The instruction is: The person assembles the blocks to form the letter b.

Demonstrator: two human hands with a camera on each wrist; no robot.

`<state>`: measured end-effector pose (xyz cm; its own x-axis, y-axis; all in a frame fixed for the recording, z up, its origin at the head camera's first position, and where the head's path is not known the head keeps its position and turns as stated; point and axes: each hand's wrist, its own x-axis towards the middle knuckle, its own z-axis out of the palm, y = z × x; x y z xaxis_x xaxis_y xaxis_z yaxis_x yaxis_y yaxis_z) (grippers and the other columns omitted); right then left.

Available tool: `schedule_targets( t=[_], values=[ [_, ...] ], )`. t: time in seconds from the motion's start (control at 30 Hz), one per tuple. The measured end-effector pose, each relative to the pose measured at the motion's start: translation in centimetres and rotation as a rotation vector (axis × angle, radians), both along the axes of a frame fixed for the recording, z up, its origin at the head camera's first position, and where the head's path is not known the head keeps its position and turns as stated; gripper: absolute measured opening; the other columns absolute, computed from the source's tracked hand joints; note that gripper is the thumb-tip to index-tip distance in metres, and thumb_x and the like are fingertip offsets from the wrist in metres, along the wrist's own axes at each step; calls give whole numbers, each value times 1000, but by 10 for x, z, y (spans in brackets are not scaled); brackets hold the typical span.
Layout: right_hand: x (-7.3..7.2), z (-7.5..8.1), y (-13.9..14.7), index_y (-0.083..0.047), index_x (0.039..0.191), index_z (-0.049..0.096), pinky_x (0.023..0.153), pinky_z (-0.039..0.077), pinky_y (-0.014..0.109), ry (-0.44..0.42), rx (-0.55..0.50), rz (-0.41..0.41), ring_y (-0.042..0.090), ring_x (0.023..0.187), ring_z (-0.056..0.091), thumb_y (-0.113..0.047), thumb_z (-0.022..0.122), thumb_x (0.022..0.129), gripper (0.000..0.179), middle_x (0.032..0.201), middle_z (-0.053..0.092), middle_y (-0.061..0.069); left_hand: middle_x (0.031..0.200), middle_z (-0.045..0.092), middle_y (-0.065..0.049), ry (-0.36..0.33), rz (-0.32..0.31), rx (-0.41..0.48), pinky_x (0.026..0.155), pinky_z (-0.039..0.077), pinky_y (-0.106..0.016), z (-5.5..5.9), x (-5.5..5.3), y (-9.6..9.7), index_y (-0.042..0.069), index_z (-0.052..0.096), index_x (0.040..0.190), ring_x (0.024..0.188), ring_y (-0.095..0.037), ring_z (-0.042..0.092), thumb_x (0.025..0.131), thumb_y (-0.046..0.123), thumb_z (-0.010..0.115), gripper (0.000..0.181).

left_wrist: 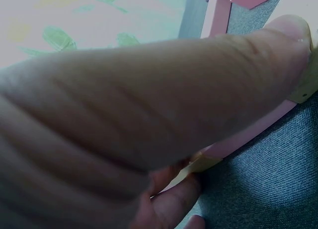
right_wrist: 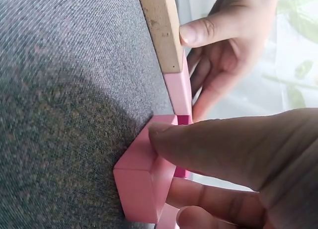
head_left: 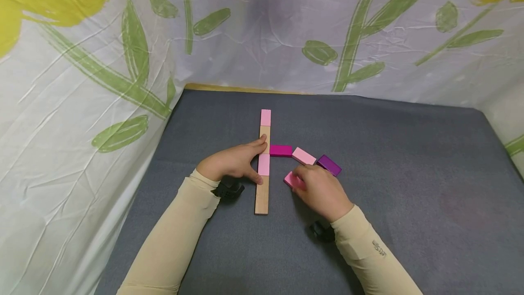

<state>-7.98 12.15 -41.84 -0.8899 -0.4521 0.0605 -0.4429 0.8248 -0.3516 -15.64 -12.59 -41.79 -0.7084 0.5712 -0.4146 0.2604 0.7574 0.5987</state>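
Note:
An upright row of flat blocks runs away from me in the head view: a pink block [head_left: 265, 117], a wooden block [head_left: 267, 133], another pink block [head_left: 264, 165] and a longer wooden block [head_left: 262, 199]. My left hand [head_left: 235, 160] lies along the row's left side, fingers and thumb spread, touching both wooden blocks. To the right, my right hand [head_left: 323, 190] pinches a deeper pink block [right_wrist: 136, 189] between thumb and fingers, close over the cloth. A magenta block [head_left: 281, 150] abuts the row, followed by a light pink block [head_left: 304, 156] and a purple block [head_left: 329, 165] slanting down right.
Dark grey cloth [head_left: 409, 185] covers the table under the blocks. Behind and to the left hangs a white sheet [head_left: 262, 58] printed with yellow flowers and green leaves. A black wrist strap [head_left: 229, 189] shows beneath the left wrist.

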Motion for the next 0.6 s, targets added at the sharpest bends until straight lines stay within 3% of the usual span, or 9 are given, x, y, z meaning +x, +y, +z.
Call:
schedule_targets(
  t=[0.3, 0.6],
  values=[
    [4, 3, -4, -3, 113, 77, 79, 60, 41, -88, 35, 52, 21, 85, 66, -8, 87, 85, 31, 98, 74, 8, 177, 0, -4, 2, 2, -3, 130, 19, -42, 0, 0, 1, 4, 21, 167, 163, -24, 11, 86, 25, 90, 109],
    [8, 4, -6, -6, 107, 81, 83, 60, 38, -64, -2, 158, 19, 88, 69, -4, 86, 83, 25, 98, 74, 5, 177, 0, -4, 1, 4, 3, 130, 19, -42, -1, 0, 0, 4, 20, 167, 163, -24, 11, 85, 25, 90, 110]
  ],
)
